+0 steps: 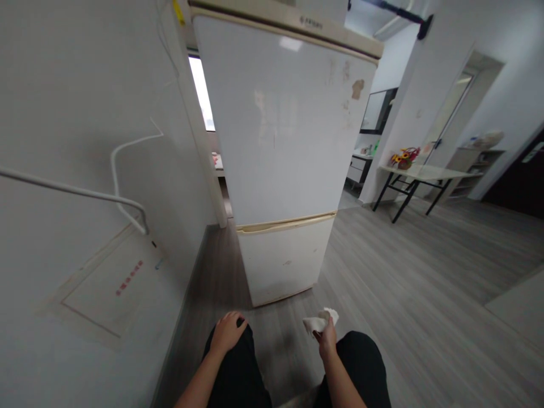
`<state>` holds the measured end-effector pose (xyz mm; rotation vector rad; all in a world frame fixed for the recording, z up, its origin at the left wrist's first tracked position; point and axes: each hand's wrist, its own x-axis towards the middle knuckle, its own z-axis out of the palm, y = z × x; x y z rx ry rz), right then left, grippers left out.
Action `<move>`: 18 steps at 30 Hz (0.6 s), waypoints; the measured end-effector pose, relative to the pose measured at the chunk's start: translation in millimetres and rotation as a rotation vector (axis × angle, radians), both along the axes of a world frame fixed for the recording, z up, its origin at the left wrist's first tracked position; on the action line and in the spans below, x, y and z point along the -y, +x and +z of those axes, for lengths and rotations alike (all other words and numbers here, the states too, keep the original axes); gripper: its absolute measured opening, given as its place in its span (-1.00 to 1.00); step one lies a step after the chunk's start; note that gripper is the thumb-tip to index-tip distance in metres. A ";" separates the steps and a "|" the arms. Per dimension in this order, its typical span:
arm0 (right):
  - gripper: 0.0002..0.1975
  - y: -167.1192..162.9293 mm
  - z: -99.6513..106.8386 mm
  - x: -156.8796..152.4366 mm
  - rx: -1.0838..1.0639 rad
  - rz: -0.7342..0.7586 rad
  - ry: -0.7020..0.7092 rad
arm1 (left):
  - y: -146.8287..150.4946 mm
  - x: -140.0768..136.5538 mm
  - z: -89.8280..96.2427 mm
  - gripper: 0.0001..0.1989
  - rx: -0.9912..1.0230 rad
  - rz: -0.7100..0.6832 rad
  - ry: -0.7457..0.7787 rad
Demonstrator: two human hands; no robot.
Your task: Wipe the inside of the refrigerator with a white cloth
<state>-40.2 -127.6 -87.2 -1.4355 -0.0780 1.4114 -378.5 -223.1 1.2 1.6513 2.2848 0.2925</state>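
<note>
My left hand [228, 330] rests on my left knee, its fingers draped over the dark trousers and holding nothing. In my right hand [327, 341], just inside my right knee, a crumpled white cloth [317, 324] is gripped. A small brown edge shows under the cloth by my fingers; I cannot make out what it is. In front of both hands, apart from them, stands a tall white two-door refrigerator [284, 130]. Both its doors are closed. Brown stains mark the upper right of the top door, and smaller marks show on the lower one.
A white wall [106, 113] with a cable [76, 190] and a taped sheet [110, 289] is close on the left. Grey wood-look floor [408, 283] stretches to the right. A table [429, 173] with a flower basket [404, 158] stands farther back, near a shelf unit [476, 164].
</note>
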 end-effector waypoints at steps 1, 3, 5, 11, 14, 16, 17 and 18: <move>-0.53 -0.3 -1.1 0.2 0.006 0.008 0.002 | 0.8 -0.1 -0.2 -0.76 -0.003 0.002 -0.001; -0.51 -0.7 -2.9 0.5 0.017 0.025 0.008 | 1.4 0.6 -0.5 -0.75 -0.010 0.003 -0.001; -0.51 -0.7 -4.3 0.4 0.021 0.037 0.009 | 0.8 1.8 -0.8 -0.75 -0.012 -0.002 -0.002; -0.50 -1.3 -5.8 -0.4 0.030 0.050 0.023 | -3.4 4.8 -1.6 -0.77 -0.017 0.004 -0.004; -0.49 -2.1 -7.5 -1.0 0.033 0.052 0.015 | -3.4 5.0 -1.2 -0.76 -0.019 0.006 -0.002; -0.47 -2.1 -9.1 -1.4 0.034 0.057 0.011 | -2.7 4.9 -0.8 -0.75 -0.019 0.002 -0.002; -0.45 -1.9 -9.8 -1.5 0.038 0.065 0.024 | -2.5 4.7 -0.8 -0.75 -0.018 0.001 -0.004; -0.43 -1.7 -10.3 -1.7 0.044 0.077 0.041 | -2.4 4.6 -0.9 -0.75 -0.017 -0.001 -0.006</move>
